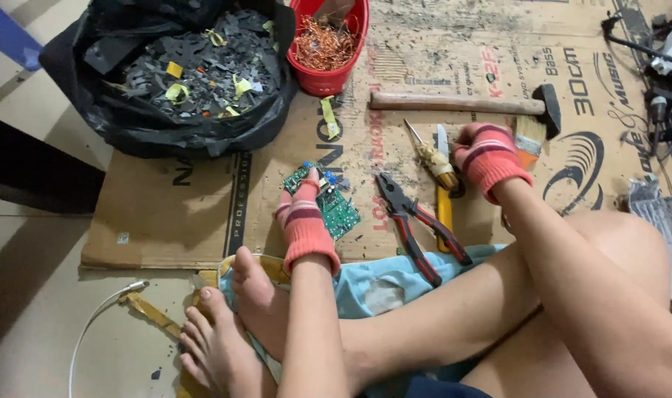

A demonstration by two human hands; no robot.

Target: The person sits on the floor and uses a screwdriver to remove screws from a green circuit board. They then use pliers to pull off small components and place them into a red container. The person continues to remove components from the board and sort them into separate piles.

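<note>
Just left of the frame's centre I see my left hand, in a red striped knit glove, pressing down on a small green circuit board that lies flat on the cardboard sheet; the fingers lie over its left edge, pinning rather than pinching it. I judge the board light, stiff and thin, with brittle soldered parts and sharp pins, so I would take it by its bare edges, not by the blue components. My right hand, gloved the same, sits right of centre, curled over the tool handles near a yellow-handled screwdriver and a utility knife; whether it grips one, I cannot tell. Red-handled pliers lie between the hands, hard steel with slick grips. Above, a wooden-handled hammer rests across the cardboard, with a bristle brush beside its head. At upper centre a red bowl holds springy tangled copper wire, and at upper left a soft black bag holds dark plastic shards.
</note>
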